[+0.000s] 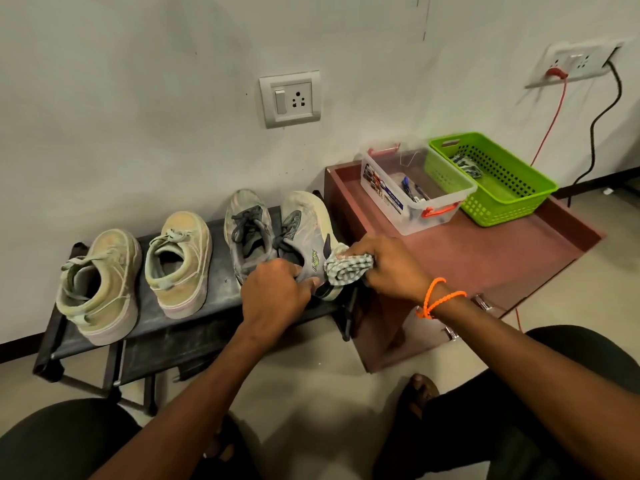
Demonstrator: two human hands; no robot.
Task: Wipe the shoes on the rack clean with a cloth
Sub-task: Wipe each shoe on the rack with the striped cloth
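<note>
On the black rack [194, 327], at its right end, a grey running shoe [304, 233] was gripped at the heel by the left hand [273, 292], while a checked cloth [346, 270] was bunched in the right hand [391, 263] and pressed against its side.

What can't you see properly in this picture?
All in the head view:
- Heel of the grey sneaker: covered by the left hand and the checked cloth gripped by the right hand.
- Label on the clear plastic box: too small to read.
- Patterned fabric in the green basket: partly hidden by the basket wall.
- Shoe rack lower shelf: hidden by the top shelf.
</note>
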